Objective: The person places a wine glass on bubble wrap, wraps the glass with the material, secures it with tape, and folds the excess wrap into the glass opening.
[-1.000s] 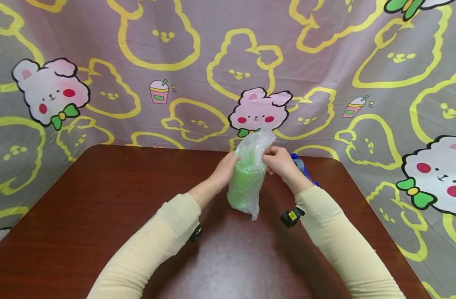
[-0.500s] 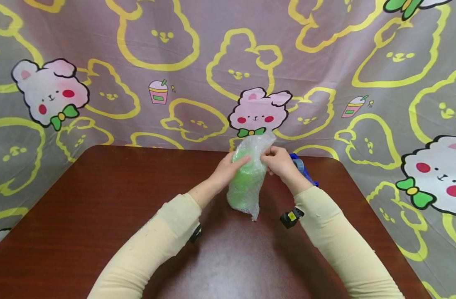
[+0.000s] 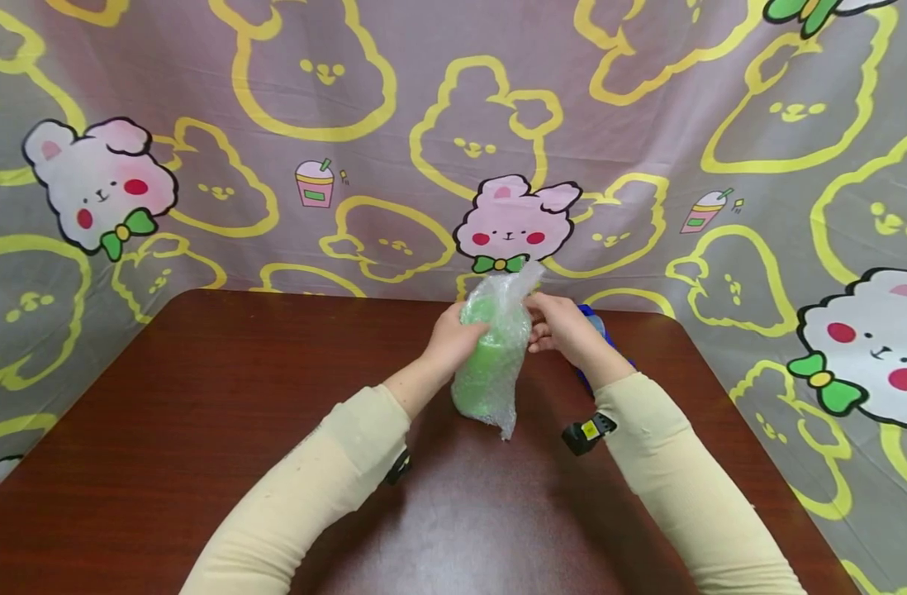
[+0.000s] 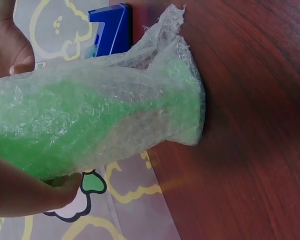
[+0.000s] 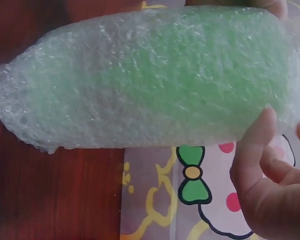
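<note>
A green object in clear bubble wrap point(image 3: 486, 368) stands upright on the table, its loose wrap rising at the top. Its exact kind is hidden by the wrap, though the left wrist view shows a green body point(image 4: 70, 125) that narrows above a paler green foot. My left hand point(image 3: 453, 339) grips the bundle from the left, thumb across its front. On the other side, my right hand point(image 3: 565, 326) has its fingers loosely bent at the upper edge of the wrap. In the right wrist view one fingertip point(image 5: 267, 117) touches the wrap.
A blue plastic thing point(image 4: 112, 30) with a pale grey-blue part lies behind my right hand, partly hidden. Beyond the brown table point(image 3: 238, 397) hangs a patterned curtain point(image 3: 394, 149). A black camera point(image 3: 589, 431) sits at my right wrist.
My left thumb has come over the front of the wrap. The wrap's loose top has dropped and folded. My right fingers have loosened from their pinch and spread a little.
</note>
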Available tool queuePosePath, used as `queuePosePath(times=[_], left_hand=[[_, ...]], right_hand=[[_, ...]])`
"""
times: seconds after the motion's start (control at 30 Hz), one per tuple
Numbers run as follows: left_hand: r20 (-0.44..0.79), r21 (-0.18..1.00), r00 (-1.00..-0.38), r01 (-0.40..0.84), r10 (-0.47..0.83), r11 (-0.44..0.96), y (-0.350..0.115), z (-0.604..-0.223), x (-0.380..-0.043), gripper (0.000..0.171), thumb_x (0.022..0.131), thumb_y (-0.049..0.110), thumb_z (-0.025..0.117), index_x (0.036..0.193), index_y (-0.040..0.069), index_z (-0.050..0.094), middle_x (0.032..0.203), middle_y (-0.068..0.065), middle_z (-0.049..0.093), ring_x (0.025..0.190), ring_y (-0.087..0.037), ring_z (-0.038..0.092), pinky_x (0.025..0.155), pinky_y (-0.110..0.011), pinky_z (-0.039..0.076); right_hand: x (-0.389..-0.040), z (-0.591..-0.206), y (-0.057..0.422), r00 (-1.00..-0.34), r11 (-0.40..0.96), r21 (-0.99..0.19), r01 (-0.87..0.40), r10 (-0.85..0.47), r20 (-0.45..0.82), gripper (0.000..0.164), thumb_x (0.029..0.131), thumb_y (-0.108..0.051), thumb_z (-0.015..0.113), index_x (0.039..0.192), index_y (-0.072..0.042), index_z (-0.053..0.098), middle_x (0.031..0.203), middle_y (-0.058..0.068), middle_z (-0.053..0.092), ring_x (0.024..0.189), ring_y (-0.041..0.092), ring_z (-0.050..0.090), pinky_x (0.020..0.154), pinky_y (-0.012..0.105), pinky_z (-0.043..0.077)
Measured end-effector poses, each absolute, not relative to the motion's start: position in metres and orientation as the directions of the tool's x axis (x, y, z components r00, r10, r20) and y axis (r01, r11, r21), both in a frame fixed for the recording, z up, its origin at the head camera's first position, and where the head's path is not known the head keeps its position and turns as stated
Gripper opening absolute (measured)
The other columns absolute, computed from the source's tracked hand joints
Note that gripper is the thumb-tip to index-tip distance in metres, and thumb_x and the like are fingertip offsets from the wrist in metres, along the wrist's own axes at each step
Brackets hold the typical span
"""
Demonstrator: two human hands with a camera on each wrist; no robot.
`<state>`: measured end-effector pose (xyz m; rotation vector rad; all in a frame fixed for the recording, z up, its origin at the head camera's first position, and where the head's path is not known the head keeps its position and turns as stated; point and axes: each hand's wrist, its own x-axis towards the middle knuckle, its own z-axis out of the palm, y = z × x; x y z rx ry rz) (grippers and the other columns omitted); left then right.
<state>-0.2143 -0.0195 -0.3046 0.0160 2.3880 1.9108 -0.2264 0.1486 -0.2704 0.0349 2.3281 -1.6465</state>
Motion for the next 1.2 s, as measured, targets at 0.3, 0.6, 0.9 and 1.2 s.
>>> queuePosePath(times=[0.3,0.6,0.9,1.2], left_hand=[[-0.056,0.973,-0.997,-0.045,0.043,0.228,-0.019,-0.305,-0.214,0.047,0.083,0.005,0.053,0.13,-0.001,0.047,0.126,-0.017,0.056,0.113,-0.028,0.054,0.093,-0.039,0.048],[-0.021,0.96,-1.0,-0.016,0.016,0.28,-0.018,-0.306,-0.216,0.047,0.076,-0.002,0.048,0.123,-0.002,0.052,0.119,-0.017,0.06,0.103,-0.026,0.055,0.089,-0.039,0.049],[-0.052,0.963,-0.998,-0.041,0.036,0.268,-0.018,-0.304,-0.215,0.05,0.081,0.001,0.048,0.131,-0.002,0.046,0.128,-0.018,0.055,0.115,-0.03,0.053,0.096,-0.041,0.047],[-0.089,0.969,-0.984,-0.05,0.156,0.242,-0.024,-0.302,-0.216,0.06,0.094,0.045,0.042,0.138,0.004,0.04,0.142,-0.012,0.043,0.13,-0.026,0.042,0.11,-0.041,0.033]], right_hand=[[-0.227,-0.257,0.15,-0.921,0.419,-0.88,0.225,-0.203,-0.333,0.087,0.088,-0.072,0.016,0.129,0.001,0.041,0.089,-0.001,0.047,0.057,0.009,0.05,0.056,0.024,0.048],[-0.231,-0.257,0.15,-0.923,0.443,-0.867,0.227,-0.185,-0.337,0.057,0.094,-0.055,0.036,0.114,-0.003,0.049,0.078,-0.008,0.052,0.055,0.004,0.051,0.056,0.021,0.045],[-0.232,-0.259,0.15,-0.938,0.516,-0.837,0.18,-0.167,-0.304,0.046,0.094,-0.026,0.048,0.133,-0.001,0.046,0.07,-0.007,0.052,0.054,0.004,0.052,0.054,0.019,0.048],[-0.233,-0.261,0.143,-0.961,0.601,-0.784,0.157,-0.091,-0.262,0.036,0.091,-0.02,0.05,0.119,0.001,0.054,0.064,-0.004,0.049,0.054,0.008,0.049,0.054,0.021,0.048]])
